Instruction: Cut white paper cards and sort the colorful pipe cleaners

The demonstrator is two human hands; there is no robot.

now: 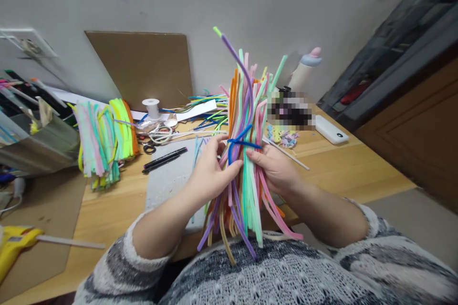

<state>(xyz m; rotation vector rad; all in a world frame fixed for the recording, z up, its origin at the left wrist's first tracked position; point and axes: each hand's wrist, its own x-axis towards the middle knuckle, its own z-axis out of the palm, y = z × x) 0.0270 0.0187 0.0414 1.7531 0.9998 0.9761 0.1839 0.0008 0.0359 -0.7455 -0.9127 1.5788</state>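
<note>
While the left hand (209,171) grasps one side of the upright bundle of coloured pipe cleaners (252,200), the right hand (277,169) clasps the other — both thumbs on its front, just below a crossed blue pipe cleaner (246,143). Left of the left fingers lie two dark pens (165,158) and, farther off, a second bundle (102,140); well right of the right fingers — a white case (329,129).

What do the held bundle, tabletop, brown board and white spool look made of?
Bundle: probably fuzzy fibre over wire; strands look matte, soft-edged and curved.
Tabletop: wood or wood-look laminate, can't tell which; pale grain, smooth finish.
Board: likely cardboard; flat, matte brown, thin edge.
Spool: probably plastic; smooth, uniform white.
</note>
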